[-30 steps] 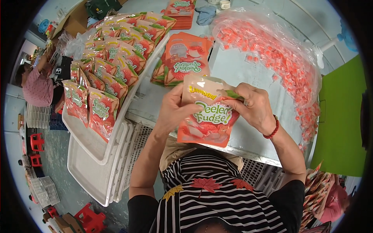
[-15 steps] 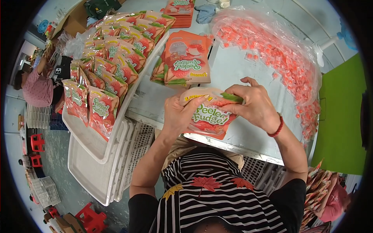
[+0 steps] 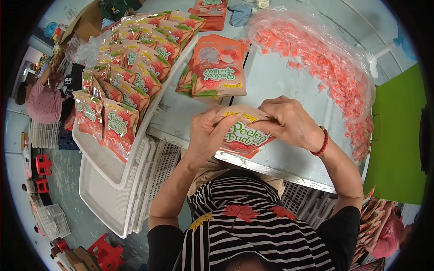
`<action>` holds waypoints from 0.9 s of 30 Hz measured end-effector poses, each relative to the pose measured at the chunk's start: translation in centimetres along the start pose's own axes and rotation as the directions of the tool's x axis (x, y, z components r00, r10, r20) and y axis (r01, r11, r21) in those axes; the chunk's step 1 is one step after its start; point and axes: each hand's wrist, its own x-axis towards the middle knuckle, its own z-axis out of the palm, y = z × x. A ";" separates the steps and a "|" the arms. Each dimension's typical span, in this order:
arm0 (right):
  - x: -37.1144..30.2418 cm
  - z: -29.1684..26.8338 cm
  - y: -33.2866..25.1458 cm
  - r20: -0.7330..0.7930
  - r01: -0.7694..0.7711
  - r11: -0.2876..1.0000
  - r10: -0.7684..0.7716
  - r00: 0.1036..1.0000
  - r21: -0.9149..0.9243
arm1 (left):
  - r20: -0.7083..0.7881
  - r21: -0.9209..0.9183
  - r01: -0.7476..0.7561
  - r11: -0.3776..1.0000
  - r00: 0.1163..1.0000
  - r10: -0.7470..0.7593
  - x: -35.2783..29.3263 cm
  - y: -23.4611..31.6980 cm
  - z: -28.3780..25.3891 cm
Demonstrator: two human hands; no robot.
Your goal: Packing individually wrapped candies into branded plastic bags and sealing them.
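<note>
Both my hands grip a pink and cream candy pouch (image 3: 244, 137) by its top edge, just over the near edge of the table. My left hand (image 3: 207, 132) pinches the upper left corner, thumb across the front. At the upper right corner my right hand (image 3: 293, 123) is closed, its fingertips bent along the rim. Whether the pouch's mouth is parted cannot be made out. Beyond my hands lies a stack of flat pouches (image 3: 218, 67). To the right, small wrapped red candies (image 3: 312, 67) spill from a clear plastic bag (image 3: 361, 67).
White trays (image 3: 108, 169) on the left hold rows of filled pouches (image 3: 135, 58). Another pouch stack (image 3: 210, 20) and a blue cloth (image 3: 240, 15) sit at the back. A green panel (image 3: 395, 135) borders the right. People (image 3: 44, 101) are at far left and lower right.
My right hand's fingers have folded down onto the pouch's upper right corner and hide it now. The pouch's top has tilted slightly; the left hand keeps its hold.
</note>
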 end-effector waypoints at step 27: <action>1.4 1.8 -2.4 0.056 0.071 0.995 -0.067 0.996 -0.071 | -0.239 -0.158 0.048 0.986 0.967 -0.085 -1.8 2.9 -5.6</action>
